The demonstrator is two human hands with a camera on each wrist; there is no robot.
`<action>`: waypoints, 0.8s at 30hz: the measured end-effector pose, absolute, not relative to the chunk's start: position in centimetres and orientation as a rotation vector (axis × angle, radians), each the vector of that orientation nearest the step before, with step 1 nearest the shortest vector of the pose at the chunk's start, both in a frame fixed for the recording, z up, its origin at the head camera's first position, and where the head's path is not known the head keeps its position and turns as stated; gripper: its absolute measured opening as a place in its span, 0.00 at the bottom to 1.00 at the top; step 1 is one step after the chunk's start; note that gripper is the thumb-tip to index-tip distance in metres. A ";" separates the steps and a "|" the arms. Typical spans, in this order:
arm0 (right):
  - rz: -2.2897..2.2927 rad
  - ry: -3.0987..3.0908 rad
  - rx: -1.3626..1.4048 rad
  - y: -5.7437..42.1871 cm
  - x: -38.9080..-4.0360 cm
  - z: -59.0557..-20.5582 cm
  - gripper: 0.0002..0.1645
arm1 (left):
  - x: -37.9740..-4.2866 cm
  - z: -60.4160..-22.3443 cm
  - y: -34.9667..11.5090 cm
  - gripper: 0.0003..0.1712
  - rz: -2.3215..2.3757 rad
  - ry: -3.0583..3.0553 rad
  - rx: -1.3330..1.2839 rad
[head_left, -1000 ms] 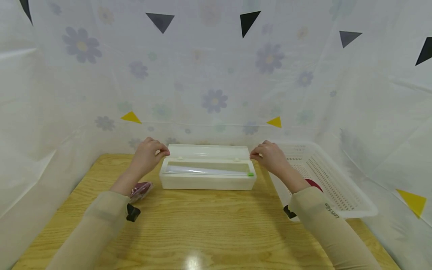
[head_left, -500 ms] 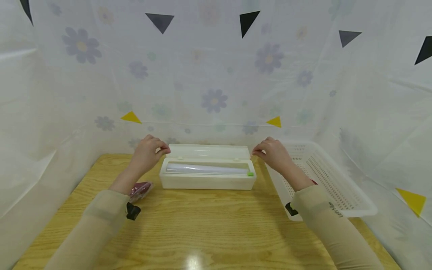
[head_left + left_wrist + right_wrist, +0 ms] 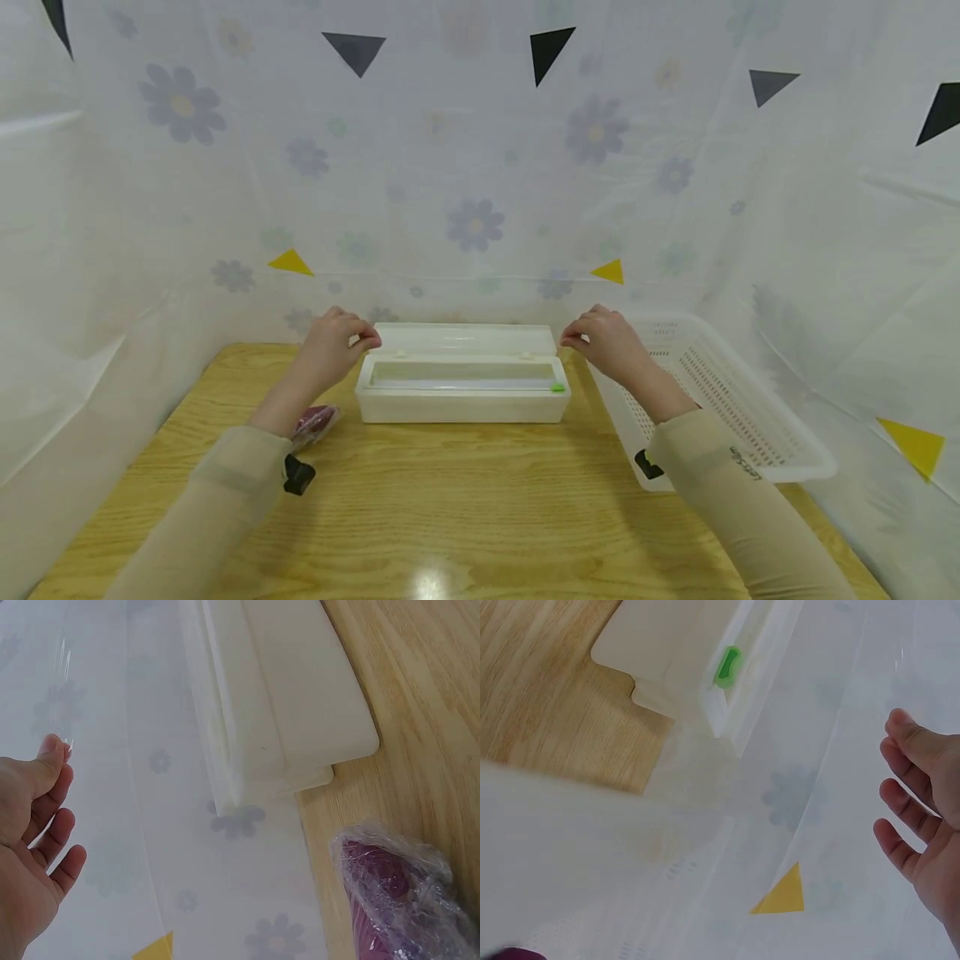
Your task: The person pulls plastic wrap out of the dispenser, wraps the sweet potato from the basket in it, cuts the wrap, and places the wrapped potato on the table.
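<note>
A white cling film dispenser (image 3: 465,408) sits at the back of the table, its lid (image 3: 465,337) tipped back. At the right end of its front edge is a green slide cutter (image 3: 557,387). My left hand (image 3: 333,342) pinches clear cling film (image 3: 66,660) between thumb and forefinger, beside the lid's left end. On the opposite side, my right hand (image 3: 607,346) pinches the film too, its other fingers loosely bent in the right wrist view. The film is nearly invisible in the head view. Near my left wrist lies a dark red item (image 3: 315,423) wrapped in clear film.
To the right stands a white perforated basket (image 3: 750,400), partly under my right forearm. A purple-red thing (image 3: 514,954) shows at the bottom corner of the right wrist view. Behind the table hangs a flowered sheet (image 3: 476,225).
My right hand has shifted slightly right and up; the left has moved slightly right. The whitish strip inside the dispenser looks lower and narrower. The red thing in the basket is now mostly behind my arm.
</note>
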State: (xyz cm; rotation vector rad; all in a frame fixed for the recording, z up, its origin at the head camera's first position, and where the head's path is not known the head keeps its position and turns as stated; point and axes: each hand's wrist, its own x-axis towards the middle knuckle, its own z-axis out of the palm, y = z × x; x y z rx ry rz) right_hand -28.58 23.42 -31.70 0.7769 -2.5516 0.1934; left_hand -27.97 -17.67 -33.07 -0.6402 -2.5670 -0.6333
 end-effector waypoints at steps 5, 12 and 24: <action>0.178 -2.568 0.785 23.5 -28.4 -31.7 0.05 | -28.0 -33.4 -17.5 0.04 -0.651 -2.574 -0.658; 0.171 -2.526 0.790 23.5 -28.3 -31.0 0.04 | -28.4 -33.4 -17.6 0.06 -0.659 -2.535 -0.650; 0.152 -2.471 0.830 23.7 -28.6 -29.6 0.05 | -28.3 -32.6 -17.8 0.05 -0.651 -2.528 -0.645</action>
